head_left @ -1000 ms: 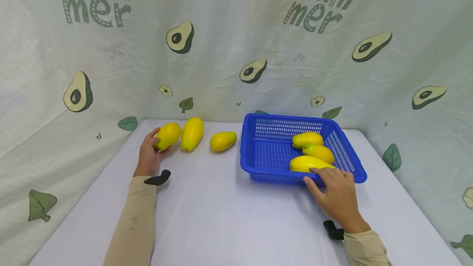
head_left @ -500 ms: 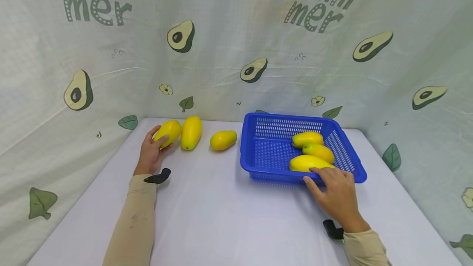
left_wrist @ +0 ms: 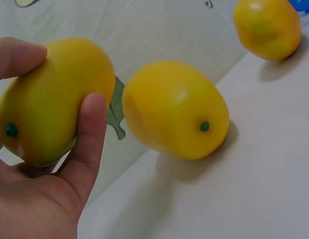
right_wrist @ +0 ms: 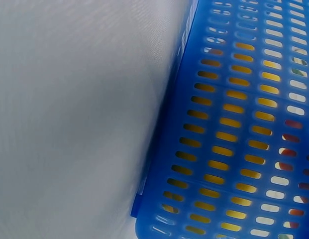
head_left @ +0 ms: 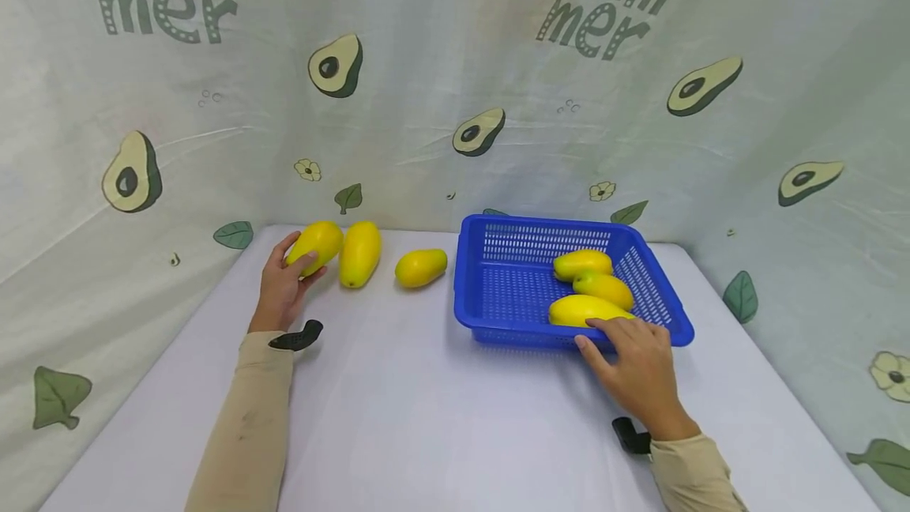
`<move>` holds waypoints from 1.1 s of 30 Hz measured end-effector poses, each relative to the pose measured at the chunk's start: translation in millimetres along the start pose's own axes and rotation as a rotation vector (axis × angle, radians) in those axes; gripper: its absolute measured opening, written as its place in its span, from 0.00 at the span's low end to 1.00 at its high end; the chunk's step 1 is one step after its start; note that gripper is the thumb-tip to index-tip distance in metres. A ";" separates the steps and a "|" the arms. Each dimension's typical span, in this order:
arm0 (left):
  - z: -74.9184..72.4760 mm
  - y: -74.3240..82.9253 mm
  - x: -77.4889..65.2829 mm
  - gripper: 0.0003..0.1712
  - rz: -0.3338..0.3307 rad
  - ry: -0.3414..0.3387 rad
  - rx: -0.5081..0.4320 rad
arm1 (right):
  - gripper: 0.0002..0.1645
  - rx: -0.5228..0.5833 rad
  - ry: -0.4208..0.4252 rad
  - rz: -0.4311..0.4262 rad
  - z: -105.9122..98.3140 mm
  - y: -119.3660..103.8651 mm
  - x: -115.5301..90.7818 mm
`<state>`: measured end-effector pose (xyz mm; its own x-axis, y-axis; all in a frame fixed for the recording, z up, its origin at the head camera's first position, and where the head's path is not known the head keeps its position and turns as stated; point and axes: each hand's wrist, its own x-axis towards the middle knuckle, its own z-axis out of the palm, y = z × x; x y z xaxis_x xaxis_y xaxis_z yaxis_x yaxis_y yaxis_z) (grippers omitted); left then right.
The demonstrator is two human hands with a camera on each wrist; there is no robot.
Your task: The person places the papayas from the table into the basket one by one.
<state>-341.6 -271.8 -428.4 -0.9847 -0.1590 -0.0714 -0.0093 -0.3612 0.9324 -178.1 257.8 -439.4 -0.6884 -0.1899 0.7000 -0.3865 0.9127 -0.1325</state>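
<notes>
My left hand (head_left: 280,291) holds a smooth yellow oval fruit (head_left: 320,243), mango- or papaya-like, at the table's far left. In the left wrist view its fingers and thumb wrap the fruit, whose small green stem nub shows; whether it touches the table I cannot tell. A longer yellow fruit (head_left: 360,254) lies just right of it, and a smaller one (head_left: 421,268) farther right. My right hand (head_left: 640,366) grips the front rim of a blue perforated plastic basket (head_left: 498,333), fingers over the rim and thumb outside. Several yellow fruits (head_left: 603,289) lie in the basket's right half.
A white cloth covers the table (head_left: 441,417). Behind and at the sides hangs a pale curtain (head_left: 405,62) printed with avocados and leaves. The basket stands near the table's back right, close to the curtain.
My left thumb has shifted up onto the fruit's near side, and the fruit has risen slightly. The right hand keeps its place on the basket rim. The head view has shifted a little.
</notes>
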 end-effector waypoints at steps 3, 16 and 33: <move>2.6 1.3 -4.2 0.45 0.007 -0.010 0.015 | 0.24 0.004 -0.005 0.001 0.6 -0.5 -1.1; 23.8 6.0 -18.1 0.41 0.087 -0.094 0.088 | 0.24 0.000 -0.008 0.021 -0.9 0.1 -1.2; 32.4 2.2 -25.7 0.38 0.144 -0.142 0.241 | 0.24 0.001 0.001 0.013 0.4 0.9 -3.3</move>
<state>-321.9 -238.7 -413.1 -0.9931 -0.0572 0.1022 0.1082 -0.1138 0.9876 -176.5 259.1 -442.1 -0.6927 -0.1771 0.6991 -0.3777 0.9149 -0.1424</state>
